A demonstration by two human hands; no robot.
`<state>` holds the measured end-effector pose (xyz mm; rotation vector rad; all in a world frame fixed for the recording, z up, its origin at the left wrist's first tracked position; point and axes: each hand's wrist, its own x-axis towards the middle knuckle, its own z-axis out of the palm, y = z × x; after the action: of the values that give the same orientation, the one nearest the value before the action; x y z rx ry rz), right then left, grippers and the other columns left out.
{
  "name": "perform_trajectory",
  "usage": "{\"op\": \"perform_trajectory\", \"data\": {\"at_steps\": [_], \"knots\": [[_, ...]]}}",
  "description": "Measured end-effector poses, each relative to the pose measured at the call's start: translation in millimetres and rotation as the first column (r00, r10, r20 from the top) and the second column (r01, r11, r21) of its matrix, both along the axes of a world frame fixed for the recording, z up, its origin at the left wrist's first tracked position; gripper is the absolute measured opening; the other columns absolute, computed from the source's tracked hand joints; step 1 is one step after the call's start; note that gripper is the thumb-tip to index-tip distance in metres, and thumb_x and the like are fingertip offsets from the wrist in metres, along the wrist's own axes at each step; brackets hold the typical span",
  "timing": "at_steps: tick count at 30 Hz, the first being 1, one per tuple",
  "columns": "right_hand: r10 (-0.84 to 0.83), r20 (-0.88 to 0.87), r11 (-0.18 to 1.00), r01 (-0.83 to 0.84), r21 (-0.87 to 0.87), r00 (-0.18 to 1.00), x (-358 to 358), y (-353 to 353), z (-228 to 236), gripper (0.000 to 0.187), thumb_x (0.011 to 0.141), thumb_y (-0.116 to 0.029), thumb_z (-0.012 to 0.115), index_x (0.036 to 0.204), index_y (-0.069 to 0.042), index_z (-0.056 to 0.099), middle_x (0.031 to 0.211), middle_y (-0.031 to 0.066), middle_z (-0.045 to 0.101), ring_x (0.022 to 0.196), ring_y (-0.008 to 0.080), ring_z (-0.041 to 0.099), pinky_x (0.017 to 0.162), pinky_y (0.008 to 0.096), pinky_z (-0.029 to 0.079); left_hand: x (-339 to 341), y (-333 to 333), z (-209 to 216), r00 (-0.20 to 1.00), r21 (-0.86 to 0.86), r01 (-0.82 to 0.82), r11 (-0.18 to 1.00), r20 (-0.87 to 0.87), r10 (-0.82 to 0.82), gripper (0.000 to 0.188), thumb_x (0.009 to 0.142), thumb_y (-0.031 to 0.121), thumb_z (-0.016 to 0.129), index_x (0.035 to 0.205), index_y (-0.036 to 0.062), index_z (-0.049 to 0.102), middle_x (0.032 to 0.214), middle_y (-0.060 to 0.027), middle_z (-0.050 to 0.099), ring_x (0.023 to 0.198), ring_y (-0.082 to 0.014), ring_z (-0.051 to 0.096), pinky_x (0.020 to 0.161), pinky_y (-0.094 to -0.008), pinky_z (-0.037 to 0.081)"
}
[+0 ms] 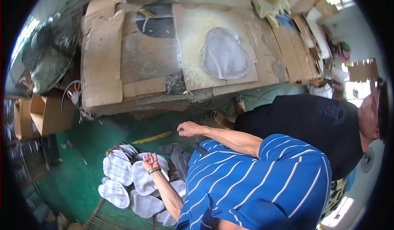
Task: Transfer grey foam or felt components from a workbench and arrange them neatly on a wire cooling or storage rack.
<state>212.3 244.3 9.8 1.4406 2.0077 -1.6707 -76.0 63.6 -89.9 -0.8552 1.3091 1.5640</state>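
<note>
My left hand (150, 162), with a bracelet or watch at its wrist, is over a pile of white rounded flat pads (144, 180). Its fingers are apart, and nothing shows in them. The pads overlap on a metal wire rack (123, 215) low above the floor. My right hand (188, 128) hangs in the air between the rack and the worktable, its fingers curled closed with nothing visible in them. A larger pale grey-white rounded pad (225, 54) lies flat on a cardboard sheet (191, 68) on the table.
The worktable (150, 60) is covered with worn cardboard and a dark round patch (158, 21). Pale yellow cloth or gloves (271, 6) lie at its back. A large fan (49, 49) and cardboard boxes (51, 113) stand left. A person in black (295, 127) is close on the right.
</note>
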Motion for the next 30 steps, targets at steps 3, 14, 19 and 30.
{"op": "perform_trajectory", "data": {"at_steps": [3,14,19,30], "knots": [[-0.130,-0.012,0.991,0.130,0.007,0.991,32,7,-1,0.041,0.080,-0.030,0.062,0.110,-0.003,0.067,0.103,0.0176,0.070,0.099,0.0351,0.066,0.086,0.0424,0.052,12,36,16,0.985,0.180,0.166,0.970,0.017,-0.172,0.058,0.068,-0.009,0.046,0.123,0.0089,0.040,0.106,-0.0077,0.055,0.098,-0.0267,0.058,0.101,-0.0576,0.042],[-0.567,-0.111,0.813,0.576,0.081,0.816,130,30,5,0.036,0.084,-0.030,0.063,0.109,-0.005,0.069,0.092,0.0145,0.072,0.086,0.0263,0.070,0.077,0.0351,0.054,155,137,64,0.802,0.298,0.569,0.767,0.006,-0.597,0.053,0.090,0.007,0.052,0.142,0.0056,0.041,0.135,-0.0121,0.053,0.128,-0.0322,0.050,0.108,-0.0512,0.041],[-0.743,-0.116,0.644,0.751,0.146,0.660,170,41,3,0.028,0.085,-0.027,0.061,0.100,-0.006,0.071,0.090,0.0162,0.071,0.086,0.0311,0.070,0.075,0.0386,0.054,239,203,87,0.458,0.084,0.887,0.455,-0.292,-0.839,0.041,0.091,0.011,0.059,0.131,0.0027,0.055,0.114,-0.0094,0.063,0.097,-0.0212,0.063,0.082,-0.0361,0.055],[-0.978,0.008,0.181,0.831,0.526,0.207,286,110,-5,0.032,0.086,-0.037,0.062,0.095,-0.007,0.071,0.090,0.0147,0.071,0.087,0.0351,0.068,0.077,0.0437,0.052,356,408,109,-0.611,-0.734,0.666,0.128,-0.637,-0.470,0.042,0.083,0.028,0.069,0.117,0.0050,0.062,0.100,-0.0135,0.061,0.087,-0.0291,0.062,0.076,-0.0410,0.050]]}}
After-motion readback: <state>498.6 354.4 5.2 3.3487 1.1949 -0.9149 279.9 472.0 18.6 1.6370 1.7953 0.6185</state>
